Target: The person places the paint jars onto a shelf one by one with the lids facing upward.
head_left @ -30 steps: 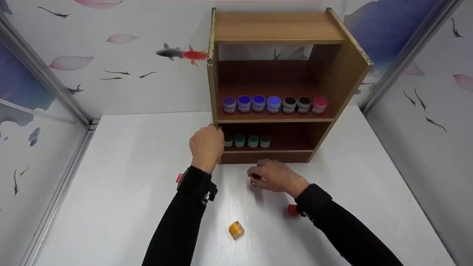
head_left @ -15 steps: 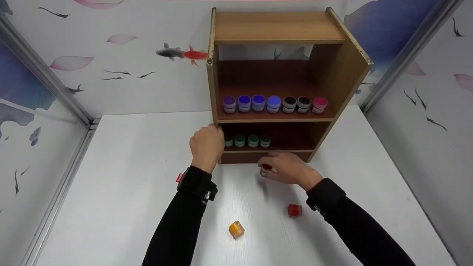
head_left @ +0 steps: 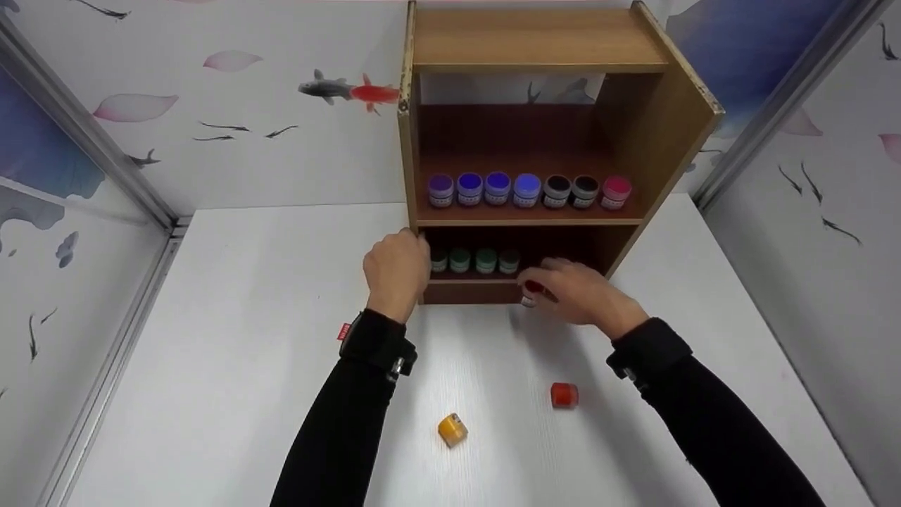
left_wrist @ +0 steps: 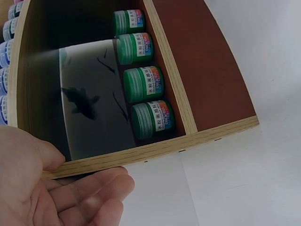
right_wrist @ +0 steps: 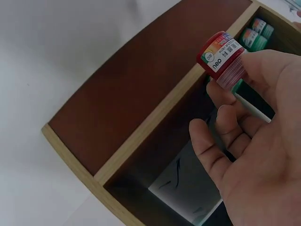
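Note:
My left hand (head_left: pixel 398 271) grips the left side panel of the wooden shelf (left_wrist: pixel 164 149), thumb on one face and fingers on the other. In front of the lower compartment, my right hand (head_left: pixel 581 292) pinches a dark red paint jar (right_wrist: pixel 221 54) by its lid end between thumb and fingers; the jar is tilted in the right wrist view. Several green paint jars (left_wrist: pixel 143 84) stand in a row at the left of that lower compartment. A red paint jar (head_left: pixel 564 396) and a yellow paint jar (head_left: pixel 452 429) lie on the white table.
On the upper shelf stands a row of purple, blue, black and pink paint jars (head_left: pixel 526 191). Patterned white walls (head_left: pixel 281 162) with metal frame edges enclose the table (head_left: pixel 267 338) at the back and sides.
My right hand has carried the dark red paint jar rightward and forward from over the table to the lower compartment's front. The left hand keeps its grip; the head view has shifted slightly.

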The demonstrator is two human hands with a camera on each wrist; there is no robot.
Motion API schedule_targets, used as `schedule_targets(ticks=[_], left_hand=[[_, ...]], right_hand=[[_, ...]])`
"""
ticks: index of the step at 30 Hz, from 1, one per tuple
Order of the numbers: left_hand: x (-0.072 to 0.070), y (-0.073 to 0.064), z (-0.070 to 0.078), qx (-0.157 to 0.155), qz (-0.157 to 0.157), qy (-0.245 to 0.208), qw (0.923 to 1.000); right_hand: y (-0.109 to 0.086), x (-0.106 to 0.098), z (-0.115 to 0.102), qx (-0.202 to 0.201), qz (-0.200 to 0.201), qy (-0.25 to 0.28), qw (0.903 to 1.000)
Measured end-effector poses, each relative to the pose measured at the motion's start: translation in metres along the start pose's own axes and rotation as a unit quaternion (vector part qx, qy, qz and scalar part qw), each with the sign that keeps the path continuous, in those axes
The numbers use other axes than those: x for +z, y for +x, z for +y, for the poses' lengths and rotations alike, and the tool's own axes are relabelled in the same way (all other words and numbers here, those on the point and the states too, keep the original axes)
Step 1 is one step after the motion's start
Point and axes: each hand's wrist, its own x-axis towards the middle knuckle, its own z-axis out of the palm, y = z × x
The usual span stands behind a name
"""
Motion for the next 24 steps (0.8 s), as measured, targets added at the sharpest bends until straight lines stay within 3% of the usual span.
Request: schedule_targets(ticks=[8,24], left_hand=[[0.000,0.000,0.000,0.007,0.005,0.011,0.9999],[-0.001,0.001,0.001,-0.011,-0.009,-0.018,0.9997]], right_hand=[[0.004,-0.010,0.008,0.018,0.019,-0.030,0.9992],[0.030,-0.009,0.013,0.089,-0.013,-0.072,0.9933]])
